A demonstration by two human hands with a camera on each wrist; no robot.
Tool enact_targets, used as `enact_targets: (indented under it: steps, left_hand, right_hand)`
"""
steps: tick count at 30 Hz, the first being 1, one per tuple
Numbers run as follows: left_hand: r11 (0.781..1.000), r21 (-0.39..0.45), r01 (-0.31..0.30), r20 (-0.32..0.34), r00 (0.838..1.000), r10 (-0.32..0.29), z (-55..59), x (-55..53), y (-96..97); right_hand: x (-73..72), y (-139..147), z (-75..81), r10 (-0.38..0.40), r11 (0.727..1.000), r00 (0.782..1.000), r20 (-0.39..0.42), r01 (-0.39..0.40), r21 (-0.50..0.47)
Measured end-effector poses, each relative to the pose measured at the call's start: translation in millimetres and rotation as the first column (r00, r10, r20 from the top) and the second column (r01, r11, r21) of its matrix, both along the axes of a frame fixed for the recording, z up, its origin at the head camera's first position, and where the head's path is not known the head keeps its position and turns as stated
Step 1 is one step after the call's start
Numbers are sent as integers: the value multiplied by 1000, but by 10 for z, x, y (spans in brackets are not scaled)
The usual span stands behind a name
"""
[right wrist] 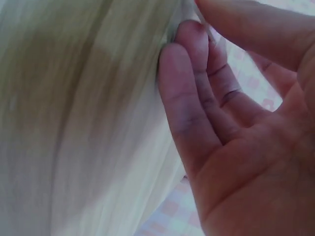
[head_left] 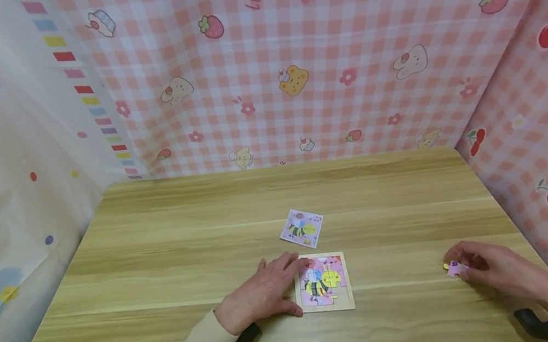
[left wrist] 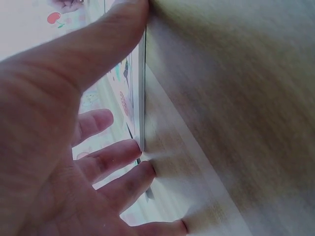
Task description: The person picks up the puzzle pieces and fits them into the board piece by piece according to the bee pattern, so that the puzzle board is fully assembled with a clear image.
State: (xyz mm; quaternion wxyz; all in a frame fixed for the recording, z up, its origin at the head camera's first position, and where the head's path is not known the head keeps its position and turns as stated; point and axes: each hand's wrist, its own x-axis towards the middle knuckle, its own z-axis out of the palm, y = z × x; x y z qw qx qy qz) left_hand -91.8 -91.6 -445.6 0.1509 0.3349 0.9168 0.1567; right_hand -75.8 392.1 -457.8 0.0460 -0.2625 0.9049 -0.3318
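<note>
A square wooden puzzle board (head_left: 348, 282) lies on the table, with several pieces in it forming a bee picture. Bare wood shows at its lower right corner. My left hand (head_left: 268, 292) rests at the board's left side, index finger over the upper left corner and thumb by the lower left. The left wrist view shows these fingers (left wrist: 130, 184) fairly straight against the board's edge and the table. Off to the right, my right hand (head_left: 493, 268) pinches a pink and yellow puzzle piece (head_left: 454, 269) between thumb and fingers. In the right wrist view the piece is mostly hidden.
A printed bee picture card (head_left: 301, 229) lies tilted just behind the board. The wooden table (head_left: 185, 223) meets a pink checked curtain (head_left: 256, 84) at the back and right. A white curtain (head_left: 18, 135) hangs on the left.
</note>
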Motion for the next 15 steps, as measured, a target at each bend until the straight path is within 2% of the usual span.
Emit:
enact_targets:
  steps: [3,11,15]
  left_hand:
    - [1000,-5,-1,2,1000,1,6,4,-1]
    - [1000,-12,-5,18,1000,5,15,-4,7]
    - [1000,-16,-3,18,1000,3,13,-13,13]
  right_hand:
    - [5,-22,-4,11,1000,1000,-26,-12,-22]
    - [60,-226,46,-123,992,992,-19,123,-27]
    - [88,-369,108,-193,981,980,-54,193,-15]
